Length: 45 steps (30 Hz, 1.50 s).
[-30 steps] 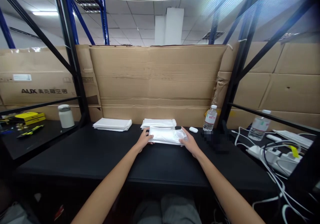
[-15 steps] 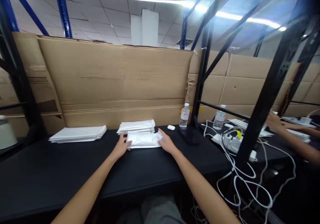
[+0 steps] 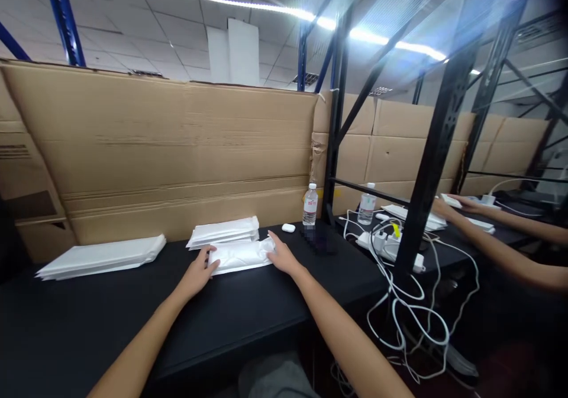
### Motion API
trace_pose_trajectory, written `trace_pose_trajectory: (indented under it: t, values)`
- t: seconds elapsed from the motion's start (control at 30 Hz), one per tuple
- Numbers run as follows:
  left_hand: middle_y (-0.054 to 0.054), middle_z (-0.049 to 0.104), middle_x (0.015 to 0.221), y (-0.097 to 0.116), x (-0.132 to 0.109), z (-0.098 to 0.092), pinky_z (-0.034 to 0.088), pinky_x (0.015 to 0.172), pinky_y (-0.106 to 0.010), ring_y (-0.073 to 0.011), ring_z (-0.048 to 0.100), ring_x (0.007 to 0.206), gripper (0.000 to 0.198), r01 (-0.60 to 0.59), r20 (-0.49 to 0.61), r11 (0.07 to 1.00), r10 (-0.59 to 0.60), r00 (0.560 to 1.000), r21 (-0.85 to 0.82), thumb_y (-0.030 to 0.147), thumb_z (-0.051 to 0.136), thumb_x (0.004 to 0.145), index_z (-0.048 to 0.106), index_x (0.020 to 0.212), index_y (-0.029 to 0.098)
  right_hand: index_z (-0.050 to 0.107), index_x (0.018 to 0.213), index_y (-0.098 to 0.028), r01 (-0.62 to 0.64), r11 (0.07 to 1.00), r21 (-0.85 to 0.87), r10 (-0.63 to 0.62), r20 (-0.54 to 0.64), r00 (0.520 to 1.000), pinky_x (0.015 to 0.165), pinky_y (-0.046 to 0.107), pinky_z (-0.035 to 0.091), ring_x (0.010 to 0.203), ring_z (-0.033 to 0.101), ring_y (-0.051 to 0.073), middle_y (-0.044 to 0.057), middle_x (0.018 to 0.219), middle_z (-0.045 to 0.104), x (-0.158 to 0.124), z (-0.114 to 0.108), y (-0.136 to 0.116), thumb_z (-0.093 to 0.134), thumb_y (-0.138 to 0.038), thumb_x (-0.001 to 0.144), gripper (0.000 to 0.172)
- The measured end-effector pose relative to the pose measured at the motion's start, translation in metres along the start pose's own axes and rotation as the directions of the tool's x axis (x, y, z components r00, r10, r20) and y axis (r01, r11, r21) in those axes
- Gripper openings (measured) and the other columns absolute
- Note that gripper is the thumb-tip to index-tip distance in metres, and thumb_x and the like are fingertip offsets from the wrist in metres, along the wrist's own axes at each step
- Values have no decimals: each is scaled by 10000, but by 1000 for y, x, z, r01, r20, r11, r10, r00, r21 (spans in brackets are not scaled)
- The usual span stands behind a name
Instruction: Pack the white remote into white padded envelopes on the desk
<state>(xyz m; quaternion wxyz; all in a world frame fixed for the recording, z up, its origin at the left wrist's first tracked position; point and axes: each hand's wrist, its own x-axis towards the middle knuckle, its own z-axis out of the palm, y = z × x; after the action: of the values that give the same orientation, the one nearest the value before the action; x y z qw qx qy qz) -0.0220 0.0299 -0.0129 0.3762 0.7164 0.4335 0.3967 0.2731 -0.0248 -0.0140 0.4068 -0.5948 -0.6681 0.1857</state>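
Note:
On the black table [image 3: 80,327] lies a white padded packet [image 3: 239,257], held at its ends between my left hand [image 3: 195,274] and my right hand [image 3: 281,255]. The fingers of both hands press on it, and it stays flat on the tabletop. Just behind it sits a stack of similar white packets [image 3: 224,232], close to my hands. A longer white stack [image 3: 100,257] lies farther left, out of reach of my fingers.
A water bottle [image 3: 310,204], a small white case [image 3: 288,227] and a pixelated object [image 3: 317,238] stand right of my hands. Cardboard [image 3: 177,149] walls the table's back. Beyond a black rack post [image 3: 426,209], a co-worker's hands [image 3: 448,206] work near a power strip [image 3: 381,245] and white cables.
The whole scene has slid left and tilted as my view turned right. A co-worker's arms have come into view. My hands remain on the white packet.

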Motion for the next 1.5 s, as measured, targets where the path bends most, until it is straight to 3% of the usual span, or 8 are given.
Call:
trace_pose_trajectory:
  t: [0.23, 0.43, 0.57, 0.73, 0.83, 1.07, 1.37, 1.5]
  values:
    - [-77, 660, 955, 0, 3, -2, 525, 627, -286, -188, 635, 750, 648, 46, -142, 982, -73, 987, -184, 488, 669, 718, 409, 1237, 200, 227, 1497, -239, -27, 999, 28, 27, -14, 1000, 1022, 422, 348, 1188, 494, 274, 109, 1325, 536, 1, 0, 3, 554, -216, 749, 816]
    - [-103, 681, 996, 6, 3, -10, 546, 698, -284, -212, 646, 875, 490, 198, -94, 885, -260, 961, -422, 410, 780, 630, 660, 1022, 142, 294, 1474, -241, 36, 997, 74, -32, -59, 998, 1060, 423, 314, 1256, 444, 276, 93, 1411, 468, 2, 0, 5, 556, -173, 723, 799]
    - [-85, 691, 959, 3, 6, -14, 531, 629, -247, -195, 640, 824, 462, 186, -178, 882, -287, 941, -434, 401, 809, 573, 709, 945, 145, 327, 1453, -285, 143, 977, 156, -120, -148, 982, 1057, 399, 331, 1235, 473, 242, 46, 1383, 499, 2, -2, 0, 553, -137, 702, 798]
    - [-79, 684, 910, -1, 8, -17, 515, 576, -236, -173, 617, 756, 460, 176, -256, 855, -333, 908, -489, 372, 834, 521, 722, 903, 141, 462, 1328, -251, 185, 944, 274, -126, -219, 967, 863, 353, 472, 913, 617, 201, 34, 1047, 655, 6, -2, 1, 522, -130, 686, 655]
    - [-79, 679, 951, -2, 8, -18, 524, 587, -237, -171, 616, 780, 439, 158, -260, 829, -341, 903, -537, 349, 838, 519, 721, 893, 152, 501, 1229, -239, 146, 936, 321, -72, -231, 970, 713, 306, 485, 713, 600, 169, -8, 830, 645, 9, 0, 4, 506, -137, 677, 562]
    - [-71, 673, 945, 0, 7, -19, 511, 563, -228, -156, 613, 743, 404, 126, -292, 806, -348, 891, -578, 319, 824, 542, 713, 892, 151, 598, 954, -187, 88, 903, 420, 21, -247, 969, 641, 276, 449, 638, 553, 148, -13, 733, 618, 11, 1, 4, 527, -201, 675, 288]
    - [-62, 657, 885, 6, 5, -18, 500, 616, -244, -142, 599, 737, 464, 57, -315, 780, -317, 895, -623, 330, 834, 525, 691, 917, 128, 724, 902, -143, -9, 874, 485, 45, -63, 997, 871, 369, 456, 898, 631, 231, 63, 935, 713, 7, -1, 2, 635, -231, 646, 285]
    - [-57, 652, 873, 12, 2, -14, 488, 630, -245, -143, 599, 743, 495, 28, -295, 771, -277, 915, -636, 360, 837, 515, 667, 917, 127, 727, 982, -147, 13, 799, 601, -82, 88, 993, 920, 386, 451, 918, 646, 228, 65, 964, 719, -1, -3, -6, 669, -256, 662, 343]
